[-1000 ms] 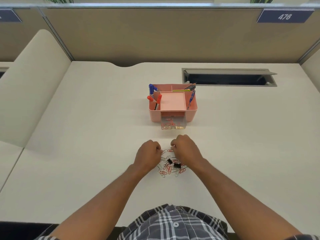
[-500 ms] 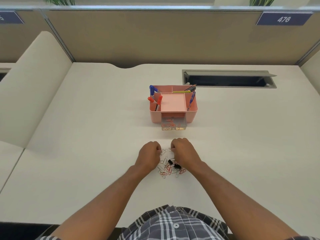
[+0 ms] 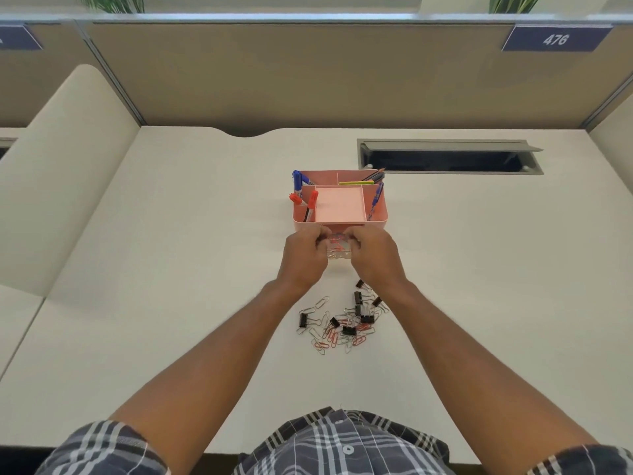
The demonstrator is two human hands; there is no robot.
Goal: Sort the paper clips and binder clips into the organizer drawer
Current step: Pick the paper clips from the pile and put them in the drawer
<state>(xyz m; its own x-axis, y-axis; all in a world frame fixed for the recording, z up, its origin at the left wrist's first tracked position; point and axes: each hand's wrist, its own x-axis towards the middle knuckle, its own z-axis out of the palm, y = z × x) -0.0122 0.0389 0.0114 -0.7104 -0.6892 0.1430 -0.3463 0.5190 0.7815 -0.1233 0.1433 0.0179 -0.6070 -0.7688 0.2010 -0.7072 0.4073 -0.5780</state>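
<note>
Both hands, left hand and right hand, flank the clear drawer, fingers curled, contents unclear; clips lie behind them on the desk.

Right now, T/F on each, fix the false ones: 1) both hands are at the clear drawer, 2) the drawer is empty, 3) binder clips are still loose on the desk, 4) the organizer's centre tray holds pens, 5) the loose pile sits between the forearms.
1) Both hands are at the clear drawer. True: the left hand and right hand flank the clear drawer at the front of the pink organizer.
2) The drawer is empty. False: red paper clips show inside it.
3) Binder clips lie loose on the desk. True: black binder clips sit among the paper clips.
4) The centre tray holds pens. False: the centre tray is bare; pens stand in side compartments.
5) The pile sits between the forearms. True.
</note>
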